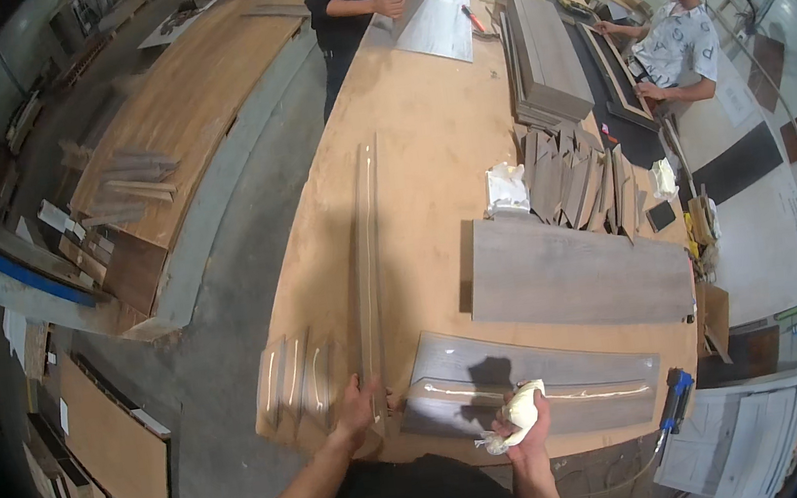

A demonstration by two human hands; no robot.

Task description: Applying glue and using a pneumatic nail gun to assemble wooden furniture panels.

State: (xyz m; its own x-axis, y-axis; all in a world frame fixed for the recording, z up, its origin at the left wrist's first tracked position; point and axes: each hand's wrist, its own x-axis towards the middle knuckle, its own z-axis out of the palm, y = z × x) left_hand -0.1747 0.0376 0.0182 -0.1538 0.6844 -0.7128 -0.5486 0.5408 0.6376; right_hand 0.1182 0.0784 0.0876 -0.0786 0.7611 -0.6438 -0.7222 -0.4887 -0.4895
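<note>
My right hand is closed round a soft clear bag of pale cream paste. It is over a grey wood-grain panel that has a glossy pale bead running lengthwise on it. My left hand grips the near end of a long narrow wooden strip, which points away from me along the table; a pale bead runs along this strip too. Left of that hand lie several short strips, each with a similar bead on top.
Beyond the beaded panel lies a plain grey-brown board. Stacked boards, loose short pieces and a white packet stand farther off. A blue-handled tool is at the right corner. Two people work across the table.
</note>
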